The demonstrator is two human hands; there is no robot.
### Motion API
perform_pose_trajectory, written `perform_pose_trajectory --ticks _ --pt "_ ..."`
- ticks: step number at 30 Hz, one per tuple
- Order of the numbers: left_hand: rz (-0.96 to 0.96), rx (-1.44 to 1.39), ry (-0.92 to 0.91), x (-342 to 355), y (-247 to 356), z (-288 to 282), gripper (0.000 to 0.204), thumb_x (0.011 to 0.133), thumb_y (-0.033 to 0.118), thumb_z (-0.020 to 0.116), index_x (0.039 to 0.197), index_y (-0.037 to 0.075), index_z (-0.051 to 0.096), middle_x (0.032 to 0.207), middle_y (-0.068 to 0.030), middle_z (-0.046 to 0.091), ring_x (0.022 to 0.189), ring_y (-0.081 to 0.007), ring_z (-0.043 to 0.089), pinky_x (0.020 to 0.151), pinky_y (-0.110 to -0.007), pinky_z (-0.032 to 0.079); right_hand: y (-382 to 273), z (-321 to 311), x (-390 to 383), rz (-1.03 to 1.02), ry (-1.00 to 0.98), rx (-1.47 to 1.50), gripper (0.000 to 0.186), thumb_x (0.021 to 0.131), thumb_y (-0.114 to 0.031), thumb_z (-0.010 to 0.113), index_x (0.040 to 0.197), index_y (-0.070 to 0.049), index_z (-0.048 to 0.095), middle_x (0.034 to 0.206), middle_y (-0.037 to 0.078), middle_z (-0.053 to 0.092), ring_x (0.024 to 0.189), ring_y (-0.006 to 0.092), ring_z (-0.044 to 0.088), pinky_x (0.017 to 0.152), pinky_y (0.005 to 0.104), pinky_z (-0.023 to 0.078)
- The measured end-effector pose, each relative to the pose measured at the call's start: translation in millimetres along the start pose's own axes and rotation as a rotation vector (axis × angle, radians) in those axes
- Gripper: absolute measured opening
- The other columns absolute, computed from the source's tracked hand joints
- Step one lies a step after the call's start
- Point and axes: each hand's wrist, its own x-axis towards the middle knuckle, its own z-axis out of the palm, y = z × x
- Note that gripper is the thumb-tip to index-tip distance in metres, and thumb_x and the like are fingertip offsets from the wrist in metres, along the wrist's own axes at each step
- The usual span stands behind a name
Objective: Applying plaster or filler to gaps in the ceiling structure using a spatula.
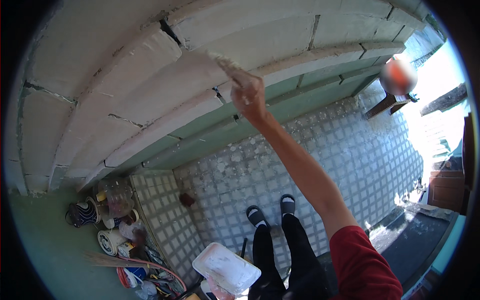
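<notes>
My right hand point(248, 95) is raised to the ribbed wall, its fingers closed around a paintbrush point(225, 64) caked with whitish paint. The brush tip meets or nearly meets the pale wall surface point(200, 75), close to a dark gap between panels; exact contact is hard to make out. A bare forearm runs down from this hand to a red sleeve. At the lower edge, by my legs, is a white rectangular tray point(227, 267) smeared with pale paint. Something pinkish shows beneath it, too unclear to name. My left hand cannot be seen.
Buckets point(109, 242), bottles, a broom point(102, 259) and a hose crowd the lower left corner. A dark-topped table point(405, 245) stands at right. Farther off is a wooden stool point(382, 106) beneath a blurred orange patch. Paint spots dot the tiled floor point(230, 175) around my sandalled feet.
</notes>
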Motion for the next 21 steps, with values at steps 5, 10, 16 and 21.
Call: perform_pose_trajectory --ticks 5,10,16,21 --pt "-0.081 -0.070 0.104 -3.6 11.9 0.0 0.066 0.098 0.040 0.045 0.150 0.006 0.024 0.149 -0.0143 0.035 0.134 -0.0326 0.038 0.112 -0.048 0.035 34.4 -85.2 47.3 0.337 0.377 -0.494 0.026 0.078 0.006 0.052 0.099 0.002 0.067 0.092 0.009 0.069 0.066 0.0121 0.058 0.061 0.0282 0.053" --pt "-0.221 -0.134 0.166 -2.3 10.2 16.4 0.065 0.100 0.044 0.042 0.149 0.006 0.025 0.148 -0.0142 0.037 0.133 -0.0329 0.038 0.111 -0.048 0.036 67.6 -43.2 21.0 0.046 0.395 -0.116 0.005 0.086 0.000 0.056 0.082 -0.003 0.059 0.079 0.003 0.057 0.059 0.0066 0.046 0.048 0.0218 0.042" --pt "-0.301 -0.175 0.261 -10.3 29.4 7.3 0.065 0.101 0.047 0.039 0.149 0.006 0.027 0.148 -0.0141 0.038 0.133 -0.0333 0.039 0.110 -0.048 0.037 0.8 18.8 -10.0 0.052 -0.097 0.013 0.046 0.070 0.003 0.052 0.114 0.006 0.064 0.108 0.026 0.066 0.094 0.0343 0.069 0.082 0.0382 0.053" --pt "-0.262 -0.326 0.122 -5.6 10.3 -22.6 0.066 0.097 0.045 0.049 0.146 0.004 0.033 0.141 -0.0152 0.046 0.126 -0.0334 0.047 0.105 -0.048 0.042 56.8 -74.9 26.5 0.440 0.396 -0.297 0.037 0.077 -0.003 0.052 0.111 0.000 0.066 0.096 0.023 0.069 0.056 0.0224 0.055 0.056 0.0394 0.045"
